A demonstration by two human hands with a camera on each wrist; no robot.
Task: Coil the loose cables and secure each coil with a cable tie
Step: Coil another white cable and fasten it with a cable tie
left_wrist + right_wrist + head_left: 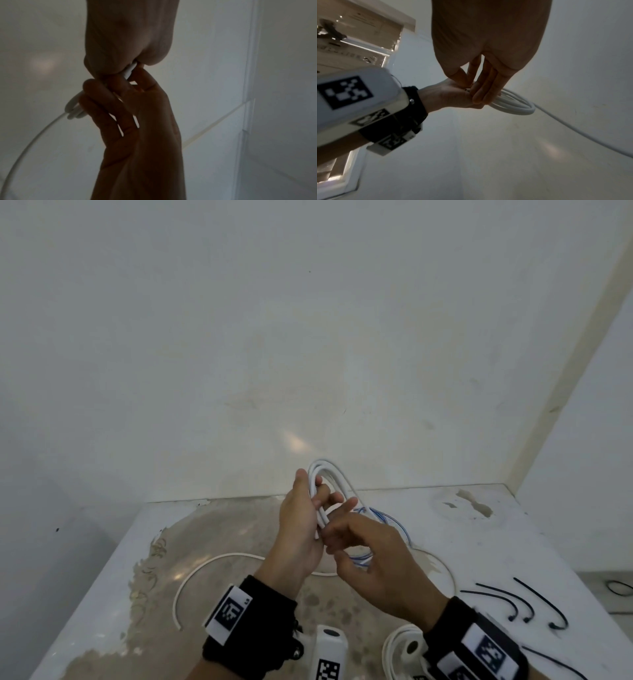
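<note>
My left hand grips a coil of white cable held upright above the table. The right hand meets the coil's lower part and pinches the strands against my left palm. In the right wrist view the coil sticks out beyond the right hand, and a single strand runs off to the lower right. The loose tail curves across the table to the left. Three black cable ties lie at the right. In the left wrist view my left hand closes on the cable.
A thin blue cable coil lies on the worn white table behind my right hand. Another white coil sits at the near edge under my right wrist. A wall stands close behind and to the right.
</note>
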